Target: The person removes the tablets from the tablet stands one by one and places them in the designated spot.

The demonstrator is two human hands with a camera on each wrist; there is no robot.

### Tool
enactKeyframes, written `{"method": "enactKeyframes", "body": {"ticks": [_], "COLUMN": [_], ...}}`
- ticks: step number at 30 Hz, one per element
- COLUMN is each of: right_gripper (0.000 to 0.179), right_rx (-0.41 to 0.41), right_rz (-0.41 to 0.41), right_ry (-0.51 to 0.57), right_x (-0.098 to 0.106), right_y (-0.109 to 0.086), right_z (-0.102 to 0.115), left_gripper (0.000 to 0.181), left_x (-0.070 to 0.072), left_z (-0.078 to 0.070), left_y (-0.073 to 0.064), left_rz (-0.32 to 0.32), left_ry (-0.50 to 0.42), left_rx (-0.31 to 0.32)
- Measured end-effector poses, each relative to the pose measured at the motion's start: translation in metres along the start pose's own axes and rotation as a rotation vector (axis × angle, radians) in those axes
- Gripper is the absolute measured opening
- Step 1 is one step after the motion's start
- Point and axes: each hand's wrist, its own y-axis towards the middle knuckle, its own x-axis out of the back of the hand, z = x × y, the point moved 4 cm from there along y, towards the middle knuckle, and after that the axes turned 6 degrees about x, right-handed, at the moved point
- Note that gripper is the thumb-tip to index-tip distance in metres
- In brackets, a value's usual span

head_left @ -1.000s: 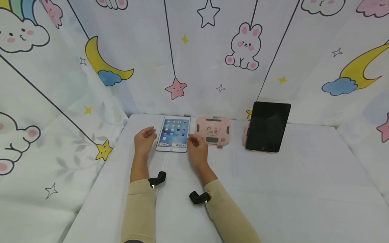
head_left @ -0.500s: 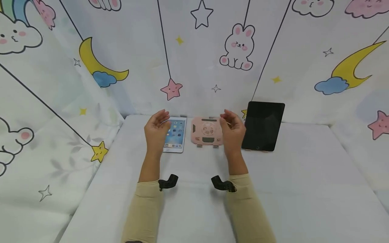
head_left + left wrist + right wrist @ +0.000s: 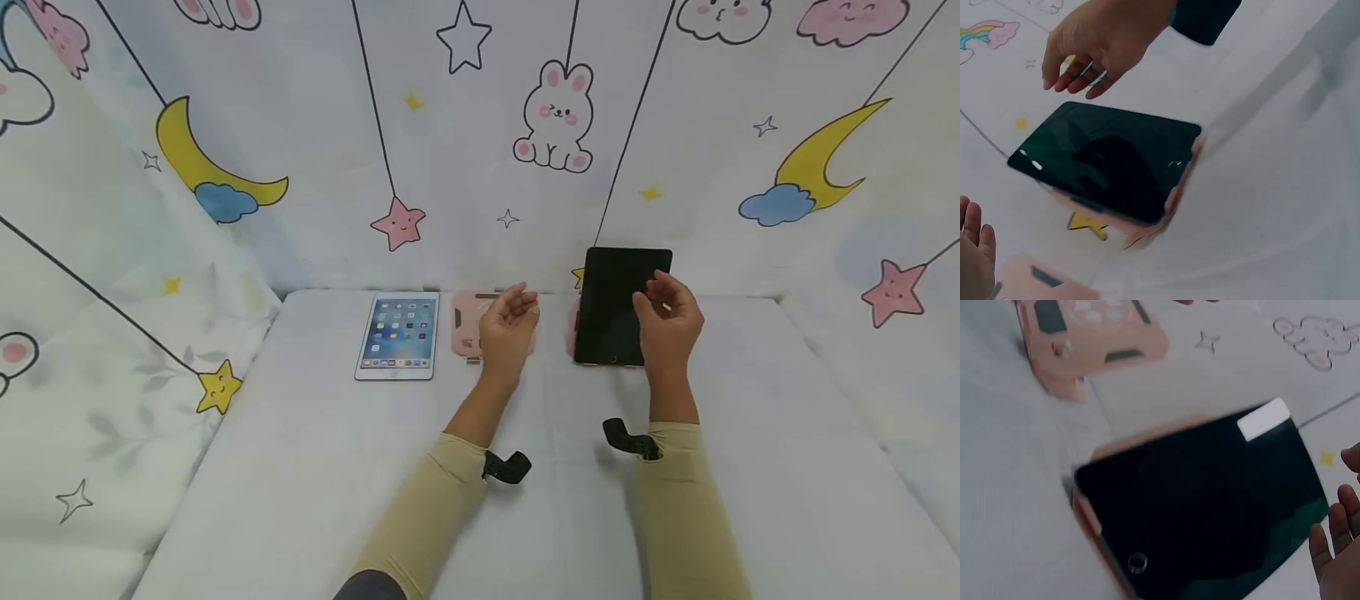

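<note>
A dark-screened tablet (image 3: 609, 308) rests on a pink case part (image 3: 1088, 515), tilted up by it. My right hand (image 3: 670, 325) hovers at the tablet's right edge, fingers loosely bent, nothing in them. In the left wrist view that same right hand (image 3: 1107, 44) is apart from the tablet, above its edge. My left hand (image 3: 507, 333) is over a pink tablet case (image 3: 467, 325) and hides much of it; its fingers are relaxed and hold nothing. To the left lies a white tablet (image 3: 397, 337) with its screen lit, showing app icons.
White cloth (image 3: 315, 467) covers the table. Behind it hangs a printed curtain (image 3: 465, 150) with moons, stars and a rabbit. Each wrist wears a small black camera, such as the left one (image 3: 508, 468).
Both hands have moved right: the left from beside the white tablet to over the pink case, the right from the white tablet to the dark tablet. The head view has swung slightly right.
</note>
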Motion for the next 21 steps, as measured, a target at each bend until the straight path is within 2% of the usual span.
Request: {"method": "enactKeyframes", "body": {"ticks": [4, 7, 9, 13, 17, 21], "right_gripper": [0.046, 0.050, 0.051, 0.048, 0.044, 0.043], "right_rx": [-0.172, -0.294, -0.334, -0.330, -0.294, -0.297], "right_rz": [-0.052, -0.066, -0.055, -0.008, 0.007, -0.009], "right_ry": [-0.094, -0.102, -0.085, -0.055, -0.054, -0.078], "right_x": [0.030, 0.046, 0.052, 0.055, 0.055, 0.057], "right_y": [0.001, -0.004, -0.008, -0.013, -0.016, -0.018], "right_z": [-0.037, -0.063, -0.078, -0.097, -0.101, -0.100], "left_gripper": [0.038, 0.039, 0.043, 0.048, 0.048, 0.051], "left_x": [-0.027, -0.042, -0.049, -0.058, -0.060, -0.059], "left_z": [0.035, 0.059, 0.071, 0.086, 0.096, 0.106], "left_y": [-0.009, -0.019, -0.024, -0.030, -0.031, -0.030], "left_rz": [-0.020, -0.024, -0.029, -0.044, -0.052, -0.042], "left_ry": [-0.018, 0.017, 0.053, 0.140, 0.235, 0.274], "left_rx": [0.113, 0.172, 0.187, 0.147, 0.084, 0.063]}}
